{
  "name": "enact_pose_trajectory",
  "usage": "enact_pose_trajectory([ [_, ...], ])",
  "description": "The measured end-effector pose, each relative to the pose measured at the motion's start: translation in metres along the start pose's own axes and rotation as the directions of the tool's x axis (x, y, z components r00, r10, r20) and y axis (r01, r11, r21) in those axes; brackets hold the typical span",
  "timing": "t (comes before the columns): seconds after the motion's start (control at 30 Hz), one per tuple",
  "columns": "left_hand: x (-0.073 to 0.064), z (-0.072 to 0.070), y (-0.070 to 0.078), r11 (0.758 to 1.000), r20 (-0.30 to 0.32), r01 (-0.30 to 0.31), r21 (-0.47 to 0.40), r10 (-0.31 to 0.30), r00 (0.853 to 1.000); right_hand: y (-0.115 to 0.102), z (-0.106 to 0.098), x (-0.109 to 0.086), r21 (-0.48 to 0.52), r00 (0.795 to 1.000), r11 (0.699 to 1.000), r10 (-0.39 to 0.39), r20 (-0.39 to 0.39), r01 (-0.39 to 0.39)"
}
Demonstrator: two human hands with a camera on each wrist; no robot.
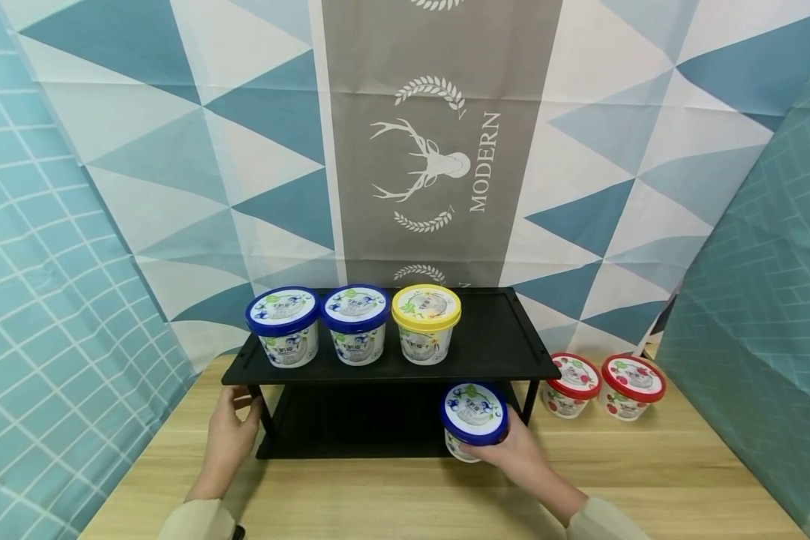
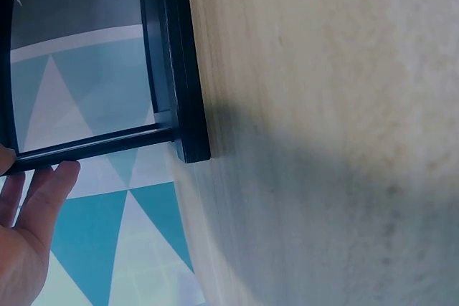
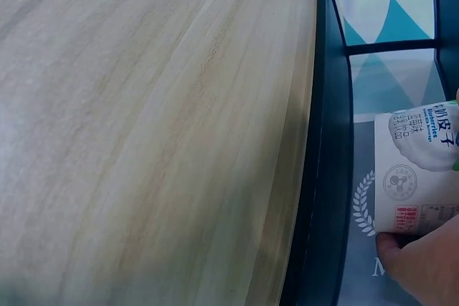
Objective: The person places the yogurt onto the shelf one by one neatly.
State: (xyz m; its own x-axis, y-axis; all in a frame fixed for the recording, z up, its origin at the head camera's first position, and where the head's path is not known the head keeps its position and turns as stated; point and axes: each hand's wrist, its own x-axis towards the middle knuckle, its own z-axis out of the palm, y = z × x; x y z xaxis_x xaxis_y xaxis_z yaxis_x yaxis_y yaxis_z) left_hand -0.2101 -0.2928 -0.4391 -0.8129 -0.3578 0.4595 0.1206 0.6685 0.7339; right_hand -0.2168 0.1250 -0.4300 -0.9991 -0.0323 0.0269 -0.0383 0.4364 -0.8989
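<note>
My right hand (image 1: 521,456) grips a blue-lidded tub (image 1: 474,414) at the right front of the rack's lower shelf (image 1: 358,427). In the right wrist view, the white side of this tub (image 3: 416,170) shows a blueberry label, with my thumb at its base. My left hand (image 1: 229,435) holds the left post of the black two-tier rack (image 1: 391,369), close under the top shelf. Fingertips (image 2: 66,171) lie against that post in the left wrist view. Up on the top shelf stand two blue-lidded tubs (image 1: 356,326) and a yellow-lidded tub (image 1: 427,326), in a row from the left.
Two red-lidded tubs (image 1: 633,386) stand on the wooden table (image 1: 391,499), right of the rack. Behind the rack hangs a patterned cloth (image 1: 439,165); blue tiled sheets (image 1: 61,247) close in both sides.
</note>
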Motion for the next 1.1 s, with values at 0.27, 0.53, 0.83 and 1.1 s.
enact_pose_trajectory([
  [0.27, 0.000, 0.000, -0.001, 1.000, 0.004, -0.002, 0.003, 0.002, 1.000, -0.004, 0.006, 0.004, 0.029, 0.999, 1.000, -0.009, 0.040, 0.008],
  [0.53, -0.001, 0.000, 0.001, 0.999, -0.001, -0.022, -0.037, 0.022, 1.000, -0.007, 0.012, 0.007, 0.035, 0.998, 0.999, -0.022, 0.051, 0.020],
  [0.83, 0.000, 0.001, -0.001, 0.999, -0.005, -0.036, -0.038, 0.035, 0.999, -0.011, 0.020, 0.010, 0.069, 0.996, 0.997, -0.050, 0.070, 0.045],
  [1.1, 0.000, 0.001, -0.002, 0.999, -0.008, -0.041, -0.032, 0.041, 0.999, -0.015, 0.028, 0.013, 0.049, 0.996, 0.998, -0.038, 0.078, 0.034],
])
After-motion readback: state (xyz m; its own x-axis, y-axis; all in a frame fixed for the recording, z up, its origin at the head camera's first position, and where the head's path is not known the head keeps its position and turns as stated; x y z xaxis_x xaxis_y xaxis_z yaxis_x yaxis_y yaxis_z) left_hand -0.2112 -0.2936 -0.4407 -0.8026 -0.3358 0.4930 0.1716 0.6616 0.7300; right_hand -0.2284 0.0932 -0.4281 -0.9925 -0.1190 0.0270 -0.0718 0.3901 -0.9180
